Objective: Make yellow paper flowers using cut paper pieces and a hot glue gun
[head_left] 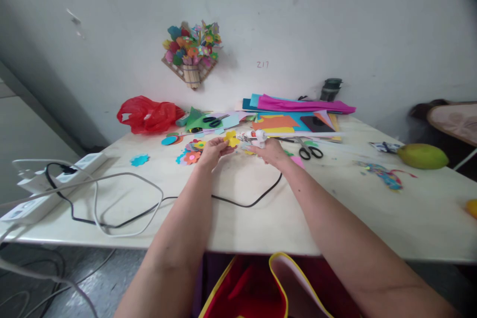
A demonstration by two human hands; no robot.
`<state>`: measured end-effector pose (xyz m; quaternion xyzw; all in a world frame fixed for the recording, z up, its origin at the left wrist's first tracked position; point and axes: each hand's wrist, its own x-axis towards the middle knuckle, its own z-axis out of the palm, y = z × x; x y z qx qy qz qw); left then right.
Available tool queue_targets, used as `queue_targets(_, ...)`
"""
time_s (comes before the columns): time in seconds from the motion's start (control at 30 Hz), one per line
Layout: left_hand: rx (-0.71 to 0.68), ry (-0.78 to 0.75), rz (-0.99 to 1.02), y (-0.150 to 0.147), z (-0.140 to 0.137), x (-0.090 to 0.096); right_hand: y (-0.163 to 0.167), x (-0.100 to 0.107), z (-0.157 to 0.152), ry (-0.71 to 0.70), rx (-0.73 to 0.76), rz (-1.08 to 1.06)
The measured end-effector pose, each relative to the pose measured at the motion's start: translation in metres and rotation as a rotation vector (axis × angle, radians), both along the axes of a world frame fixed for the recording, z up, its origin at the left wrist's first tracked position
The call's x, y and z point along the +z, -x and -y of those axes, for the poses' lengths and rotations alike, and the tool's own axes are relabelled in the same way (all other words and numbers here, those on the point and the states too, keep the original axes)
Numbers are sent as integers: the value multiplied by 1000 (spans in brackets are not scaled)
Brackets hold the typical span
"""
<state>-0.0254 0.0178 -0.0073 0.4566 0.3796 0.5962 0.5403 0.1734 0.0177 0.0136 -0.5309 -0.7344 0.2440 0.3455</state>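
In the middle of the table my left hand [216, 153] pinches a yellow paper flower [231, 139] by its edge, a little above the surface. My right hand [271, 151] is wrapped round a white glue gun [260, 137], its nozzle end pointing left at the flower. Whether the nozzle touches the paper I cannot tell. A black cord [253, 204] runs from below my right hand across the table to the left. Close to my left hand lies a pile of cut paper flowers [192, 157], and a blue paper flower [140, 160] sits apart further left.
Black-handled scissors [310, 151] lie right of my right hand; another pair [216, 121] rests behind. A power strip [55, 191] with looped cables is at left. Behind are a red plastic bag [149, 115] and coloured sheets [278, 121]. A green-yellow fruit [423, 156] lies right.
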Motion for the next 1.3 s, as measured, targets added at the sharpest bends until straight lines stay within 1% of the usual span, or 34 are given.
queue_targets(0.13,3,-7,-14,0,-1,-1,-1,-1,-1,12,10,9)
queue_targets(0.23,11,-6,-13,1,-2,-2,-1,-1,-2,-5,12,22)
queue_targets(0.5,10,-12,0,1,-2,-1,-3,3,0,5,11,49)
queue_targets(0.8,11,-8,-7,0,-2,-2,0,-2,-2,27,20,35)
queue_targets(0.9,-1,-5,-9,1,-3,-2,0,0,0,37,27,-11)
queue_targets(1.17,-4,13,5,1,-2,-2,-2,7,6,110,95,-277)
queue_targets(1.3,-7,15,32,1,-1,-2,-2,8,8,129,109,-343)
